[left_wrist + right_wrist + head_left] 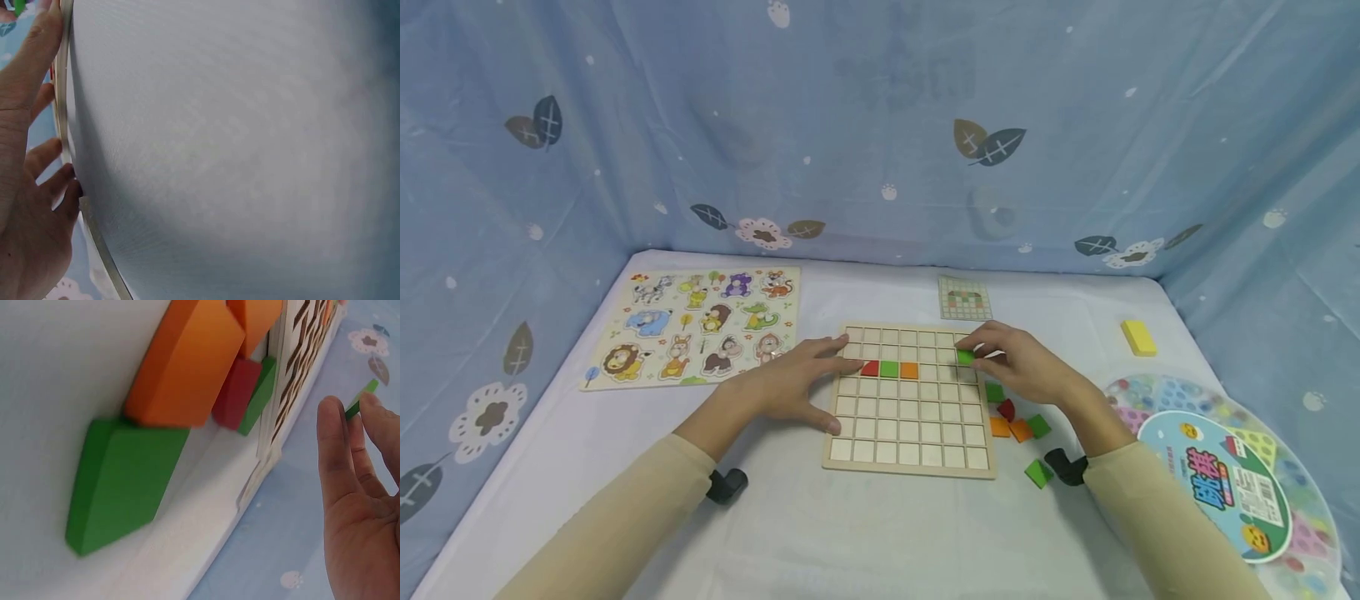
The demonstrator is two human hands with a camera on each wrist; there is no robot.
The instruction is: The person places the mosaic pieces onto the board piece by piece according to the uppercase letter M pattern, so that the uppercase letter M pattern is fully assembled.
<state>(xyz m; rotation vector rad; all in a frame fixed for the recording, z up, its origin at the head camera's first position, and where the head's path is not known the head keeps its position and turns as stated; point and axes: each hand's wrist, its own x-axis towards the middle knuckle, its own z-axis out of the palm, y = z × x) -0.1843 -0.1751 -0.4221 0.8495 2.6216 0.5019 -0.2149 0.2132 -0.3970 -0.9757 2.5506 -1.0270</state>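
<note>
My right hand [1018, 362] pinches a green square tile [359, 401] between thumb and fingers, over the upper right cells of the wooden grid board [910, 471]. Fingers spread, my left hand [793, 383] rests along the board's left edge, with its thumb near the lower left. In one row of the board lie a red quarter-round tile [870, 368], a green tile [889, 369] and an orange tile [909, 370]. Right of the board, several loose tiles lie on the cloth, among them a red quarter-round [1006, 409] and an orange one [187, 369].
A printed pattern card [965, 298] lies behind the board. An animal puzzle board [692, 327] is at the back left. On the right are a yellow block [1138, 337] and a round clear game set [1217, 487]. Blue patterned curtain [880, 133] surrounds the table.
</note>
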